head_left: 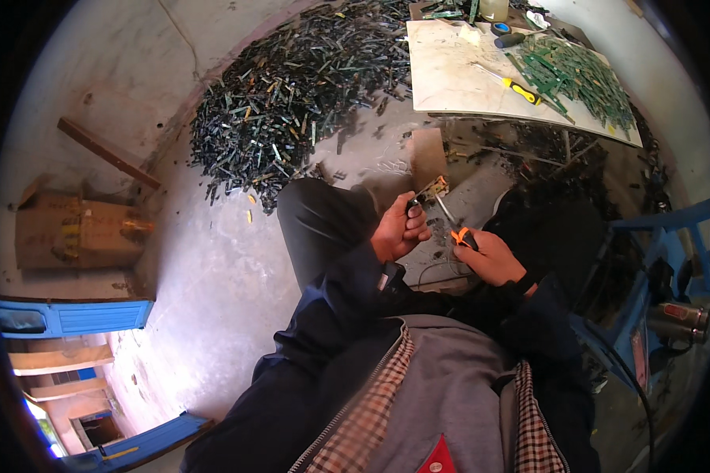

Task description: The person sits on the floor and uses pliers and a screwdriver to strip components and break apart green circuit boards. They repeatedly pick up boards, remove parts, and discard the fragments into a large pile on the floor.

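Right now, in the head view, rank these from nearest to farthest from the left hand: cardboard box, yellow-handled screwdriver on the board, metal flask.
1. Yellow-handled screwdriver: up and right of the left hand, on the white board.
2. Metal flask: far right, by the blue frame.
3. Cardboard box: far left, on the floor.

I see one package: a brown cardboard box (75, 229) on the concrete floor at my far left, near the wall, lying open with flaps up. Yellowish patches mark its side, perhaps labels or tape. I spot no signs or screens.
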Tool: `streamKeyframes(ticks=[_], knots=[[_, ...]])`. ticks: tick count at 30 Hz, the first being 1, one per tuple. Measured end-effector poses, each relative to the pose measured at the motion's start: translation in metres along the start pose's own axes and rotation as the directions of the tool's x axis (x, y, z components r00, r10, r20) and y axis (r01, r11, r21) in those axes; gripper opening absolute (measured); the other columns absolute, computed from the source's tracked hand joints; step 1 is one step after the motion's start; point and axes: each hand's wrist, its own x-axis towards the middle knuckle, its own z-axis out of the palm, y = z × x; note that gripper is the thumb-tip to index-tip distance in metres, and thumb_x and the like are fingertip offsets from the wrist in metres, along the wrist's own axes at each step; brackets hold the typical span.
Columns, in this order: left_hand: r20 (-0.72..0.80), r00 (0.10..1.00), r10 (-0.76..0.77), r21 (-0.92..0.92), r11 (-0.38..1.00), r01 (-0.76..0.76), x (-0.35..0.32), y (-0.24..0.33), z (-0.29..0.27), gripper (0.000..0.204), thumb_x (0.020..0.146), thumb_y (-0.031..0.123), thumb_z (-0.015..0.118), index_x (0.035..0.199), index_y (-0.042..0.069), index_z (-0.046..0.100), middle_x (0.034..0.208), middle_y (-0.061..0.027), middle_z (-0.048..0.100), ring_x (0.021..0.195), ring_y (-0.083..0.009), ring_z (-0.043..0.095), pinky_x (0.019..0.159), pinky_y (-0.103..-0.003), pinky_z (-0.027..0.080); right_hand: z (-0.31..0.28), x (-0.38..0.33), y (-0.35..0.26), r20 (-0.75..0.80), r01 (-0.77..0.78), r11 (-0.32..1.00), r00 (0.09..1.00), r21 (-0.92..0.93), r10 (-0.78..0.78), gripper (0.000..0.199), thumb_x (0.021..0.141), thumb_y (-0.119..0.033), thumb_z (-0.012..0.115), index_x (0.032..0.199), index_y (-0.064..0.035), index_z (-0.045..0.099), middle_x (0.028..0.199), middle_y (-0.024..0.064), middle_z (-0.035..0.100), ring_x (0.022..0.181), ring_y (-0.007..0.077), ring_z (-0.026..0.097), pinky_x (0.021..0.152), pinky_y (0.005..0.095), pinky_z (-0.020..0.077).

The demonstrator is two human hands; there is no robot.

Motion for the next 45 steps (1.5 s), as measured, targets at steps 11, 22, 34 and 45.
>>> streamKeyframes(ticks=[11, 22, 34, 45], knots=[[0.027, 1.000, 0.003, -0.009, 1.000, -0.003, 0.002, 0.002, 0.002, 0.044, 0.095, 0.042, 0.045, 0.061, 0.016, 0.041, 0.050, 0.0040, 0.028, 0.037, -0.0101, 0.021, 0.051, -0.029, 0.033, 0.006, -0.005, -0.005, -0.154, -0.018, 0.934, 0.987, -0.356, -0.040, 0.022, 0.084, -0.021, 0.055, 0.093, -0.0003, 0.054, 0.075, 0.0212, 0.060, 0.078, 0.0395, 0.059, 0.065, 0.0470, 0.0456], [-0.140, 0.990, 0.019, 0.101, 0.995, -0.004, 0.005, -0.002, 0.002, 0.043, 0.094, 0.045, 0.045, 0.064, 0.015, 0.039, 0.050, 0.0036, 0.027, 0.038, -0.0102, 0.022, 0.051, -0.029, 0.034, 0.006, -0.007, -0.010, -0.267, -0.056, 0.786, 0.953, -0.616, -0.142, 0.026, 0.078, -0.019, 0.060, 0.096, -0.0019, 0.054, 0.084, 0.0171, 0.061, 0.077, 0.0361, 0.061, 0.066, 0.0463, 0.0472], [-0.008, 0.996, -0.093, 0.173, 0.980, 0.093, 0.004, -0.003, 0.010, 0.053, 0.095, 0.053, 0.040, 0.057, 0.016, 0.036, 0.047, 0.0035, 0.028, 0.037, -0.0106, 0.023, 0.053, -0.030, 0.035, -0.022, 0.024, -0.004, -0.519, 0.245, 0.969, 0.832, 0.028, -0.196, 0.025, 0.092, -0.022, 0.056, 0.099, 0.0013, 0.056, 0.062, 0.0112, 0.055, 0.057, 0.0239, 0.058, 0.055, 0.0322, 0.0426], [-0.093, 0.987, -0.130, 0.236, 0.960, 0.148, 0.005, -0.011, 0.008, 0.056, 0.093, 0.058, 0.042, 0.058, 0.015, 0.036, 0.047, 0.0029, 0.028, 0.037, -0.0105, 0.023, 0.055, -0.030, 0.036, -0.010, 0.033, -0.011, -0.467, 0.308, 0.913, 0.870, 0.268, -0.156, 0.019, 0.090, -0.017, 0.061, 0.092, 0.0011, 0.056, 0.067, 0.0049, 0.058, 0.062, 0.0106, 0.057, 0.056, 0.0267, 0.0434]])
